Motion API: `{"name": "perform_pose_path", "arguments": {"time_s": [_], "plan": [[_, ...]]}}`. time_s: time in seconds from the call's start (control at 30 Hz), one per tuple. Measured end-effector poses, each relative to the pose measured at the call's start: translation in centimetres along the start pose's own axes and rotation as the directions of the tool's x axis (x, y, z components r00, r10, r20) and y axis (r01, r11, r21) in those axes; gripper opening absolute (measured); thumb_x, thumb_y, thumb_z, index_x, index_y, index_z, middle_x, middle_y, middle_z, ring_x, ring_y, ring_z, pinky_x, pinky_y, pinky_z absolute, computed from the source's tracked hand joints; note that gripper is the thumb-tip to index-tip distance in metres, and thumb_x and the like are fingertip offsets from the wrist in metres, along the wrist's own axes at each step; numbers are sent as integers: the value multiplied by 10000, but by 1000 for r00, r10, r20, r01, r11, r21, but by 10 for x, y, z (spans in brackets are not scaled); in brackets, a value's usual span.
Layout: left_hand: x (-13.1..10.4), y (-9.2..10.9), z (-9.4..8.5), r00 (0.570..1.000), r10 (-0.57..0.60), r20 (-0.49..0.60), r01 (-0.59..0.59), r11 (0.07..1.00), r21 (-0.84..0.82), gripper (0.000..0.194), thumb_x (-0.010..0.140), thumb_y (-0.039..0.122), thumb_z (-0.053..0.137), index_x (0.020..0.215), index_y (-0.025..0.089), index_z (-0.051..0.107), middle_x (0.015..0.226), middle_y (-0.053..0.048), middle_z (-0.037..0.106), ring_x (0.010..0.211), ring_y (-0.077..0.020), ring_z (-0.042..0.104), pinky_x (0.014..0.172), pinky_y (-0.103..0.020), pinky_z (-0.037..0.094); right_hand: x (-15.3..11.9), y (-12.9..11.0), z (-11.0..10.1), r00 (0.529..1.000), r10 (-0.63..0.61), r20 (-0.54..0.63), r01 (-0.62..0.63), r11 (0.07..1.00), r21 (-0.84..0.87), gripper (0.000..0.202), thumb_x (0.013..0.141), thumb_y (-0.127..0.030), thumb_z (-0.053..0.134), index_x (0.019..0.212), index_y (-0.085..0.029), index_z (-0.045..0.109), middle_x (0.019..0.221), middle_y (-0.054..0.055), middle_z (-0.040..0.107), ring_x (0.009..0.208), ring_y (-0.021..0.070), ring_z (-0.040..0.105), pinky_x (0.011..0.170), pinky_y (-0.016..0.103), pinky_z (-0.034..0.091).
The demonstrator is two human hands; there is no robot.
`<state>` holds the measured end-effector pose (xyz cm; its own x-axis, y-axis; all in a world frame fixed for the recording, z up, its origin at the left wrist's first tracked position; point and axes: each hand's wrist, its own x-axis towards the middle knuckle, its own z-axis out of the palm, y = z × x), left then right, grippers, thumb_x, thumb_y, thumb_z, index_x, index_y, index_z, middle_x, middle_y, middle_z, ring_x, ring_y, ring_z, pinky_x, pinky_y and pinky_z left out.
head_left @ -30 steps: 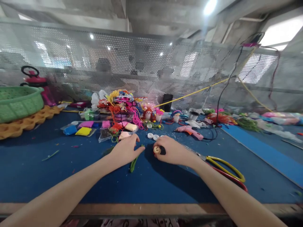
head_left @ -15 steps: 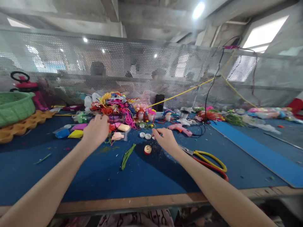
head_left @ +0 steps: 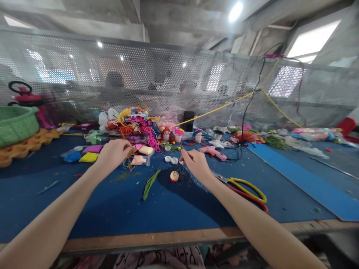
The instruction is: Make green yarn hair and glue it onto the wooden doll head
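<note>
My left hand (head_left: 114,154) is closed beside the clay packets, its fingertips by thin green strands (head_left: 128,162); what it grips is too small to make out. My right hand (head_left: 195,163) hovers with bent fingers near a row of small white caps (head_left: 174,160), partly covering one; whether it holds anything is hidden. Between the hands a small round head (head_left: 174,176) with a drawn face and red base stands on the blue table. Left of it lies a bundle of green yarn (head_left: 150,184).
Scissors (head_left: 244,188) and a pink glue gun (head_left: 213,152) lie right. Behind are a tangled yarn pile (head_left: 137,125) and small dolls (head_left: 198,136). A green basket (head_left: 18,127) stands far left. A perforated screen (head_left: 157,71) closes the back, with people beyond.
My left hand has moved slightly right and down, its fingers now drawn together near the green strands. The right hand has barely moved. The view has shifted slightly.
</note>
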<state>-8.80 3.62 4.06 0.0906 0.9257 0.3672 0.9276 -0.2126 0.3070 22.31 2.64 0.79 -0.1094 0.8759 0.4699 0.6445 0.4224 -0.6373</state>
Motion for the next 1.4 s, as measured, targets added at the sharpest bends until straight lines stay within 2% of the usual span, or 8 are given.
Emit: {"name": "perform_pose_path", "arguments": {"time_s": [0.2, 0.33, 0.6, 0.77, 1.03, 1.17, 1.3, 1.4], "plan": [[-18, 46, 15, 996, 78, -39, -87, 883, -461, 295, 834, 443, 632, 936, 205, 774, 853, -41, 778, 736, -203, 672, 689, -271, 478, -7, -19, 2, 980, -137, 146, 101, 968, 230, 336, 966, -438, 504, 1005, -227, 763, 1079, 45, 759, 1005, 201, 671, 877, 307, 493], [-33, 64, 32, 992, 119, 28, -85, 835, -544, 232, 824, 390, 650, 873, 202, 778, 795, -41, 768, 710, -201, 663, 663, -278, 473, -13, -27, 5, 902, -317, 294, 198, 907, 373, 318, 984, -425, 512, 1153, -291, 746, 1326, 40, 670, 1271, 214, 545, 1114, 396, 373], [-34, 63, 35, 999, 40, 16, -18, 731, -682, 234, 851, 406, 638, 903, 195, 725, 884, -50, 755, 796, -197, 667, 744, -298, 502, -14, -24, 10, 940, -202, 274, 68, 900, 430, 221, 909, -366, 643, 1016, -243, 791, 1072, 58, 757, 1100, 218, 617, 1031, 393, 425], [-29, 57, 46, 998, -64, -20, 21, 582, -813, 210, 854, 387, 647, 913, 185, 652, 867, -44, 709, 786, -175, 638, 706, -284, 485, -9, -18, 14, 952, 129, 277, -300, 564, 770, 216, 694, -343, 855, 847, -199, 806, 871, 39, 772, 815, 164, 649, 828, 317, 476], [-20, 50, 52, 969, -200, 145, 123, -118, -985, 147, 896, 229, 638, 784, 177, 558, 1055, -65, 740, 946, -154, 681, 841, -278, 501, 5, -9, 7, 929, 274, 250, -312, 211, 926, 247, 639, -288, 868, 851, -234, 753, 734, -37, 710, 767, 130, 665, 794, 285, 527], [-14, 47, 45, 951, -217, 222, 141, -335, -932, 178, 931, 121, 539, 759, 163, 554, 993, -83, 745, 933, -145, 702, 874, -275, 533, 10, -6, 1, 919, 291, 268, -304, 86, 949, 192, 698, -230, 811, 855, -226, 699, 602, -75, 583, 710, 107, 637, 796, 264, 554], [-9, 43, 37, 934, -258, 246, 145, -358, -923, 263, 967, 103, 418, 738, 160, 533, 695, -8, 620, 684, -91, 652, 761, -249, 563, 12, -4, -3, 925, 269, 268, -286, 31, 958, 158, 762, -172, 757, 876, -209, 654, 550, -106, 454, 504, 55, 462, 694, 223, 543], [-7, 38, 32, 935, -284, 212, 133, -274, -953, 273, 947, 113, 440, 683, 183, 438, 558, 76, 409, 415, -36, 384, 463, -159, 409, 15, -3, -6, 934, 256, 250, -266, 29, 964, 146, 797, -172, 728, 909, -204, 640, 576, -113, 435, 437, 39, 308, 524, 180, 452]]}}
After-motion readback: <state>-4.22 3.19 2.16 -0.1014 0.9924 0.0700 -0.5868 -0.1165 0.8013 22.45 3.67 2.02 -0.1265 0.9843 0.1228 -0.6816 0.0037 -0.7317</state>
